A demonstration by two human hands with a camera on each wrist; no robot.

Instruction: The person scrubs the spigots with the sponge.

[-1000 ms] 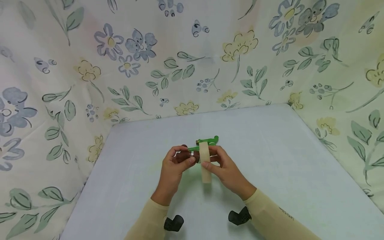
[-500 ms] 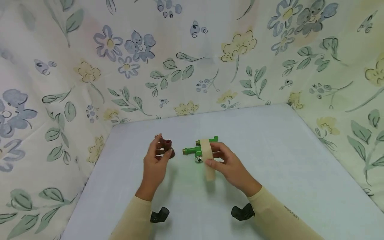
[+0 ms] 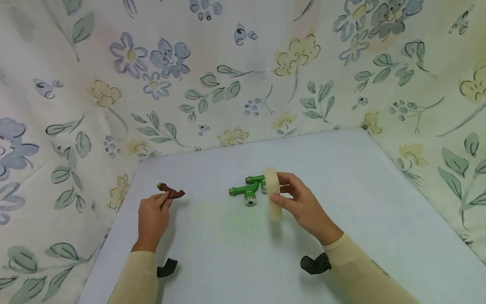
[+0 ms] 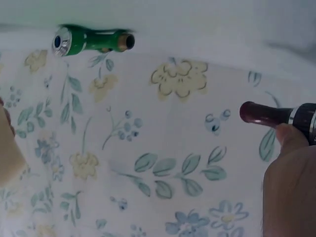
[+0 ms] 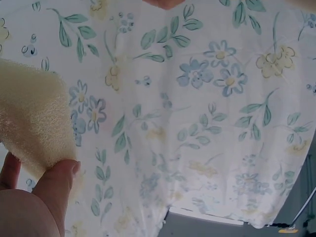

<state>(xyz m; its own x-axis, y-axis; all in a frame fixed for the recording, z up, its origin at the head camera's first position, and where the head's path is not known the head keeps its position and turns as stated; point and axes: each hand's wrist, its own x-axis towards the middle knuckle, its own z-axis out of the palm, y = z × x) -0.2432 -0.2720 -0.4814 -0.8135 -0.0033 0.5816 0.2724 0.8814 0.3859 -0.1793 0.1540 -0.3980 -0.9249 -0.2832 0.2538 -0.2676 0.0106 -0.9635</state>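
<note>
My left hand point(image 3: 151, 217) pinches a dark red-brown tap point(image 3: 176, 194) with a brass-coloured end at the left of the table, just over its surface. In the left wrist view, the thumb lies along the tap point(image 4: 266, 115) beside a silver band. A cream sponge point(image 3: 275, 210) is held upright between the thumb and fingers of my right hand point(image 3: 309, 211); its porous face shows in the right wrist view. Behind and left of the sponge lie two green taps, the nearer one point(image 3: 243, 190) with a brass end and silver collar, the farther one point(image 3: 255, 179) partly hidden by the sponge.
A pale cloth-covered table point(image 3: 228, 257) spreads beneath both hands. Flower-patterned cloth point(image 3: 212, 105) rises behind it and at both sides. Black wrist-worn parts point(image 3: 167, 267) stick out from the cream sleeves.
My left hand has carried the brown tap away from the sponge to the left and lowered it towards the table. My right hand has shifted slightly right with the sponge, uncovering more of the green taps.
</note>
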